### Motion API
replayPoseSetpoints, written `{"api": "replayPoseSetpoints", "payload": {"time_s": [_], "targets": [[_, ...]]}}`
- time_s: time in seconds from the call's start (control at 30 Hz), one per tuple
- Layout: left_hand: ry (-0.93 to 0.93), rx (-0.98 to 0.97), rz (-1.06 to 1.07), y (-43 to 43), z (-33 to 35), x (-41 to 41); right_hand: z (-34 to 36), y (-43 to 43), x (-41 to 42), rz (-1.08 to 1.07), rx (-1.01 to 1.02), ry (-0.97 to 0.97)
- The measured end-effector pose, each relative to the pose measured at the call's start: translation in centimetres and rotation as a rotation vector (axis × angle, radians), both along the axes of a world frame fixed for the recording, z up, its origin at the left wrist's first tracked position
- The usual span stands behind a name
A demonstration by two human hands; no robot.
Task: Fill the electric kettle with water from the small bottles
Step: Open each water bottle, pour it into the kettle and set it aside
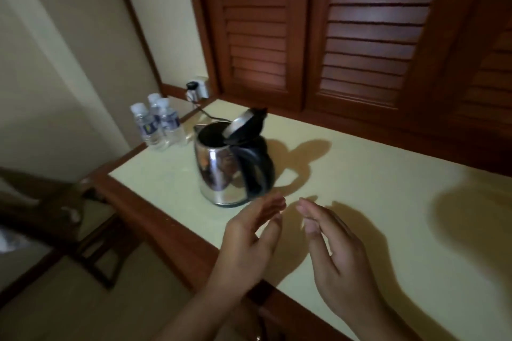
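Observation:
A steel electric kettle [221, 171] with a black handle stands on the pale countertop [360, 202], its lid [240, 126] tipped up and open. Three small capped water bottles [158, 124] stand together at the far left corner of the counter, behind the kettle. My left hand [252, 241] hovers just in front of the kettle's base, fingers stretched out, holding nothing. My right hand [335, 252] is beside it, palm facing the left hand, also empty. Neither hand touches the kettle.
The kettle's cord runs back to a wall socket [198, 88] in the corner. Dark wooden louvred doors [346, 36] rise behind the counter. The counter has a wooden rim [155, 210] at its left edge, and a wooden chair [83, 216] stands lower left.

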State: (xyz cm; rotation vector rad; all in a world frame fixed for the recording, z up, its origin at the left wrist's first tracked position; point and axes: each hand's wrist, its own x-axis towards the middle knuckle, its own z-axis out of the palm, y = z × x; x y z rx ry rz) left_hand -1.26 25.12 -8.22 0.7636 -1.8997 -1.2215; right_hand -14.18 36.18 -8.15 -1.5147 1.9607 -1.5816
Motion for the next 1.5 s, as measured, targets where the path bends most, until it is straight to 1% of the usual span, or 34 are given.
{"api": "replayPoseSetpoints", "payload": {"time_s": [0.1,0.23,0.3,0.47,0.6,0.67,0.77,0.83,0.9,1.0,1.07,1.13,1.2,1.23,1.33,1.4,1.5], "targets": [[0.046,-0.039,0.082,-2.7,1.2,4.4,0.9,-3.5,4.0,0.07,-0.07,-0.011],[0.125,-0.01,0.149,-7.4,2.7,9.5,2.4,-8.2,9.2,0.093,-0.199,-0.026],[0.144,-0.013,0.176,-10.4,3.4,11.6,3.4,-10.9,11.4,0.116,-0.192,-0.034],[0.173,-0.011,0.256,-19.5,4.0,15.0,5.6,-19.5,15.4,0.137,-0.071,0.024],[0.138,-0.005,0.327,-26.0,3.6,16.0,6.5,-27.4,16.8,0.077,0.002,0.15],[0.133,-0.012,0.352,-28.7,3.4,16.3,6.7,-31.5,17.2,0.041,0.021,0.182],[0.117,0.021,0.373,-31.7,3.0,16.6,7.3,-37.7,17.5,-0.023,0.149,0.212],[0.11,0.049,0.396,-33.3,2.5,16.6,7.5,-41.1,17.4,-0.097,0.258,0.331],[0.1,0.065,0.413,-34.5,2.0,16.5,7.4,-43.5,17.3,-0.172,0.349,0.524],[0.063,0.078,0.432,-35.6,1.5,16.7,6.7,-45.2,17.0,-0.235,0.381,0.756],[0.05,0.079,0.425,-35.8,1.2,17.0,6.4,-45.7,16.6,-0.256,0.384,0.827],[0.04,0.099,0.398,-35.8,1.0,17.3,6.4,-45.8,16.5,-0.266,0.379,0.879],[0.03,0.136,0.32,-35.8,0.6,17.5,6.4,-45.5,16.6,-0.274,0.344,0.926],[0.0,0.119,0.272,-35.7,0.5,17.4,6.6,-45.2,16.7,-0.277,0.319,0.94],[-0.116,-0.048,0.158,-35.1,0.3,16.5,8.3,-43.4,17.2,-0.272,0.222,0.904],[-0.057,-0.084,0.106,-33.8,1.0,15.7,9.9,-41.7,17.5,-0.286,0.145,0.886],[0.166,0.051,-0.002,-31.6,2.8,15.0,12.1,-38.9,17.1,-0.31,0.06,0.885]]}}
